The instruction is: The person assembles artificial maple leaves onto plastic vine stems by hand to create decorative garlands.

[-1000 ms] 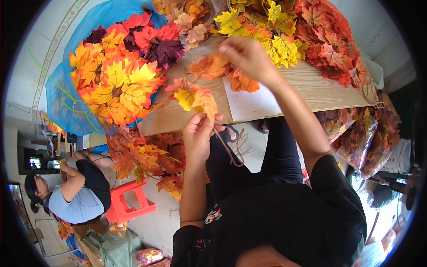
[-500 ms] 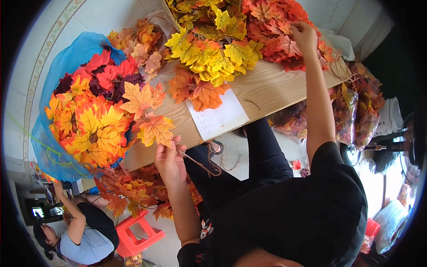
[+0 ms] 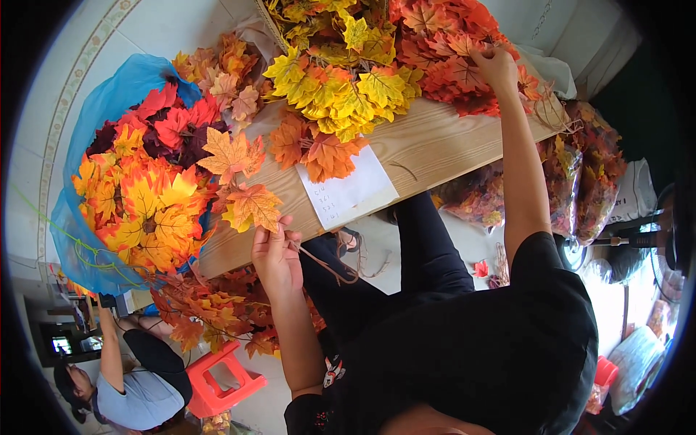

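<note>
My left hand (image 3: 278,257) pinches the brown stem of an artificial maple leaf garland (image 3: 255,206). Orange and yellow leaves spread beyond its fingertips over the table's left end, and the loose brown stem (image 3: 330,267) hangs below the hand. At the far right, my right hand (image 3: 497,69) has its fingers closed on a leaf in a heap of red-orange maple leaves (image 3: 442,54); its fingertips are partly hidden. Between the hands lie yellow maple leaves (image 3: 377,90) and a small orange bunch (image 3: 330,154).
A blue plastic bag (image 3: 65,210) of red, purple and orange leaves stands left of the wooden table (image 3: 442,156). White paper (image 3: 351,190) lies at its front edge. Clear bags of leaves (image 3: 565,181) sit beyond its right end. A red stool (image 3: 225,377) and another person (image 3: 138,377) are lower left.
Both hands stay nearly in place, the left still on the stem and the right at the red-orange heap. The view shifts slightly, and the other person's arm has moved.
</note>
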